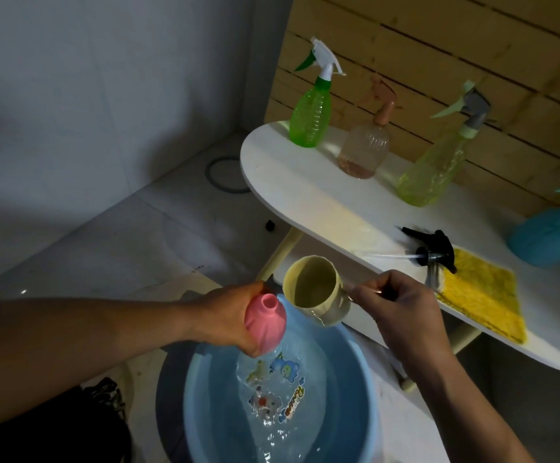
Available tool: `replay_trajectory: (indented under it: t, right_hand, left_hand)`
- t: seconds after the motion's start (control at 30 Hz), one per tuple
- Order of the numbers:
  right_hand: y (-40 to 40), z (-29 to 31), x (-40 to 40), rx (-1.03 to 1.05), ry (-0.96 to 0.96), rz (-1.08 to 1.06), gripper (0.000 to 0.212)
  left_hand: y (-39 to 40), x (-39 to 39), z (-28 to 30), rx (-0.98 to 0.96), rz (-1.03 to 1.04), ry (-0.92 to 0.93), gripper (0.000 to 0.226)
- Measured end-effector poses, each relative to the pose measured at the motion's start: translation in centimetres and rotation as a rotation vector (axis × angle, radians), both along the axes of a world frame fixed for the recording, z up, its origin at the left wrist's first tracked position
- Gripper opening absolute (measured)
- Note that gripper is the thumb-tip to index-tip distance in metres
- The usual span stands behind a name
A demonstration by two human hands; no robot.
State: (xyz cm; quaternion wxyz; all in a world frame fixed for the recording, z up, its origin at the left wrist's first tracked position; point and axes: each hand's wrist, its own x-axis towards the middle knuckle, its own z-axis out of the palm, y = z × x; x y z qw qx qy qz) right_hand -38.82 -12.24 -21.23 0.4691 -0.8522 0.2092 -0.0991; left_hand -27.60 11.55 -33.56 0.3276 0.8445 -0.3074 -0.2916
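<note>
Left hand: fingers curled round the body of a pink bottle, gripping from behind and below. The bottle has no spray head; its open neck tilts up toward the camera. It is held in the air above the far rim of the blue basin.

Basin: holds clear water, with cartoon stickers showing through at the bottom. It sits low, in front of the white table's near edge, and is not touching the table.

Cream cup: just right of the pink bottle, close to it; contact cannot be told. It is tipped with its mouth turned up and to the left, above the basin's far rim. Wet gleam on its lower edge.

Right hand: fingers and thumb pinched on the cup's handle side; the handle itself is mostly hidden by the fingers.

Table, back edge, left to right: green spray bottle near the rounded left end, upright; clear bottle with a pink head, upright, a little fluid at its base; yellow-green spray bottle, upright.

Table, near edge: a loose black spray head lies on its side, its end on a yellow cloth. Blue bottle at the right, cut off by the frame.
</note>
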Motion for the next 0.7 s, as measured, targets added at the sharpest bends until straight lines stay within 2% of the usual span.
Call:
replay_trajectory:
  t: [0.3,0.7]
  right_hand:
    - [1.6,1.2,-0.5,-0.263,-0.010,0.040,0.024]
    - [2.5,2.1,-0.5,-0.456,-0.040,0.073,0.022]
  left_hand:
    - [-0.3,0.0,0.5,-0.031,-0.024,0.014,0.101]
    - [-0.2,-0.3,0.7,-0.043,-0.032,0.028,0.098]
